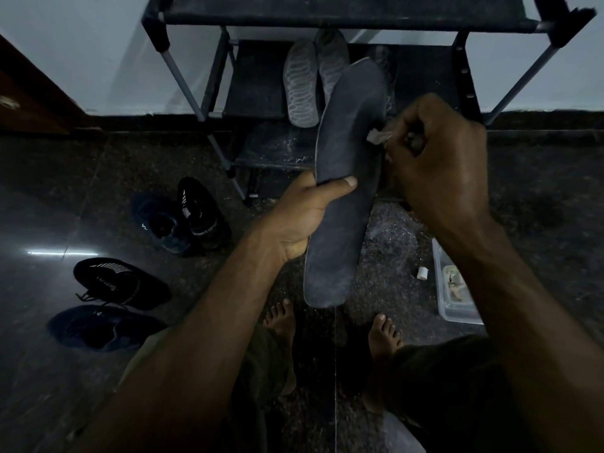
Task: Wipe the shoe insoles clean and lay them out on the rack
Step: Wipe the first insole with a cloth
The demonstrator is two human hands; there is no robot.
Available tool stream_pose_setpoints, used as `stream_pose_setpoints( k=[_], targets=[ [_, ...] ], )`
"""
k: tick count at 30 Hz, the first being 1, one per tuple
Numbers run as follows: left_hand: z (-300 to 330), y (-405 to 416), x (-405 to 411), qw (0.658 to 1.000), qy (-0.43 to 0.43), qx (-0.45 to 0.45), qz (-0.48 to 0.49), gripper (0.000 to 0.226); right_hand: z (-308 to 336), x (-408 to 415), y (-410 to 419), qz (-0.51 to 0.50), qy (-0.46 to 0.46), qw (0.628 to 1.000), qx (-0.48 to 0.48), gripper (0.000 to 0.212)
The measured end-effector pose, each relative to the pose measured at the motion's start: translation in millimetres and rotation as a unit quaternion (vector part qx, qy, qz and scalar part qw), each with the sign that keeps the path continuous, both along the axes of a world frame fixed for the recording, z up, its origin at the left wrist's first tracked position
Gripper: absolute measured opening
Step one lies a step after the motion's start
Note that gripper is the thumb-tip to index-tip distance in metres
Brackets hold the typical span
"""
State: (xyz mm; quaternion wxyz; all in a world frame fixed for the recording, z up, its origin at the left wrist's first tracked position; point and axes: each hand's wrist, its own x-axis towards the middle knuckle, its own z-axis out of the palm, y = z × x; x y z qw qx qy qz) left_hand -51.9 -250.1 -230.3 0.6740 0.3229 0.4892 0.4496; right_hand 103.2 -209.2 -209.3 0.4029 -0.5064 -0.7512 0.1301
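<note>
My left hand (302,220) grips a long dark grey insole (346,152) by its middle, thumb across the face, holding it upright in front of the rack. My right hand (438,158) is curled round a small pale wipe (377,136) that touches the insole's right edge. Two light grey patterned insoles (300,83) lie side by side on the black shoe rack's (255,89) middle shelf, behind the held insole.
Four black shoes sit on the dark floor at left, one pair (183,217) near the rack, another (114,282) closer. A clear plastic tub (454,305) and a small white object (422,273) lie at right. My bare feet (281,318) are below.
</note>
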Motion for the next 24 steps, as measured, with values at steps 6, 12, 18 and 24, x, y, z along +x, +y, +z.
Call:
stream_pose_setpoints(
  k=[6, 12, 18, 24],
  targets=[
    [-2.7, 1.3, -4.0, 1.000, 0.004, 0.005, 0.002, 0.018, 10.3, 4.5, -1.7, 0.073, -0.044, 0.995, -0.055, 0.015],
    [-2.1, -0.1, -0.3, 1.000, -0.010, 0.004, -0.005, 0.019, 12.6, 5.8, -2.3, 0.058, -0.047, 0.996, -0.037, 0.015],
    [-3.3, 0.2, -1.5, 1.000, -0.019, 0.001, -0.015, 0.016, 6.3, 8.3, 1.7, 0.010, 0.008, 1.000, 0.007, 0.007],
    [-3.6, 1.1, -3.1, 0.998, -0.046, 0.033, -0.020, 0.030, 11.3, -10.6, -9.2, 0.149, 0.000, 0.988, -0.034, 0.010]
  ],
)
